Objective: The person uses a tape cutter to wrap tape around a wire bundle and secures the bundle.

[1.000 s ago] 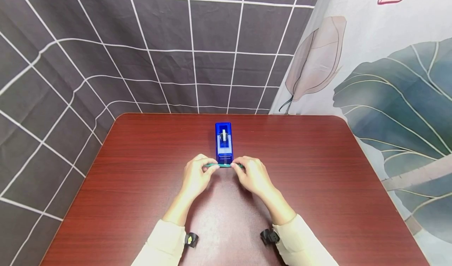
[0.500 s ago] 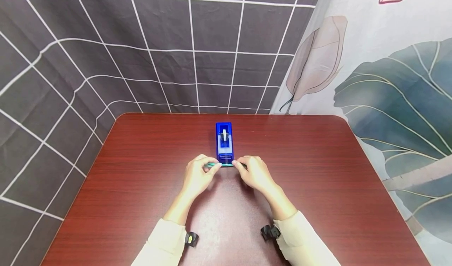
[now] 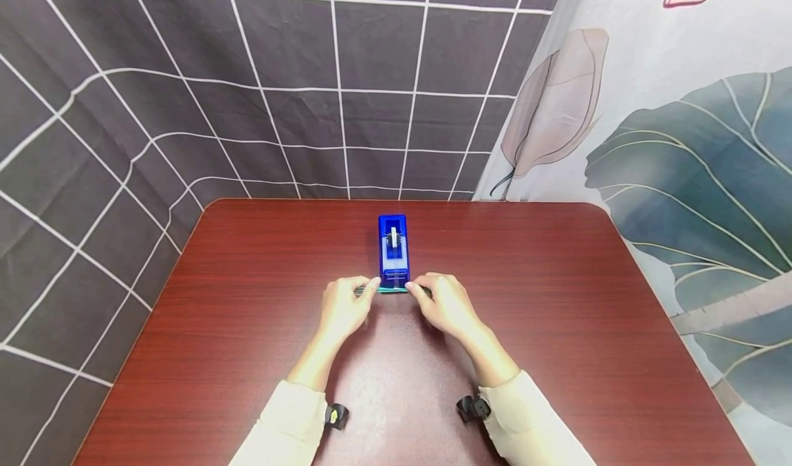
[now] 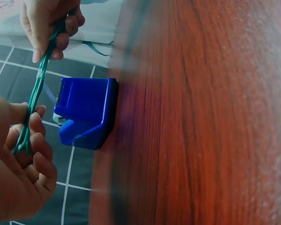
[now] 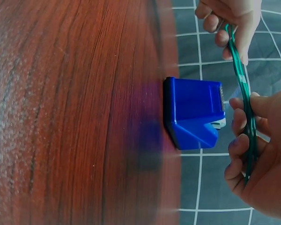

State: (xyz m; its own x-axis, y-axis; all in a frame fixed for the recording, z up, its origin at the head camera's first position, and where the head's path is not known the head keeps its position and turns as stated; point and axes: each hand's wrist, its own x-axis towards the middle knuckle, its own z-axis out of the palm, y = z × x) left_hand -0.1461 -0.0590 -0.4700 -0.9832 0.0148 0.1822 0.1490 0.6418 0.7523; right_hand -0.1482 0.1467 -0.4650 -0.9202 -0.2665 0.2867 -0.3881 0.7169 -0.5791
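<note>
A bundle of thin green wires (image 3: 392,290) stretches between the two hands, just in front of a blue tape dispenser (image 3: 394,246). My left hand (image 3: 342,308) pinches one end of the bundle between thumb and fingers. At the other end, my right hand (image 3: 447,306) grips it with the thumb on top and fingers curled beneath. Both wrist views show the wires raised above the table. A small clear piece of tape (image 5: 242,78) lies on the bundle between the hands. From there a faint clear strip (image 4: 49,93) runs toward the dispenser's cutting edge. Hidden fingers cover parts of the wire ends.
The dispenser, with a white tape roll (image 3: 393,238) in it, stands on a reddish-brown wooden table (image 3: 260,260). Behind the table hangs a dark grid-patterned cloth (image 3: 284,47). A leaf-printed curtain (image 3: 680,177) hangs along the right side.
My left thumb and fingers have shifted slightly left along the wires, with the thumb now raised a little. The right hand has barely moved, and the dispenser stays in place.
</note>
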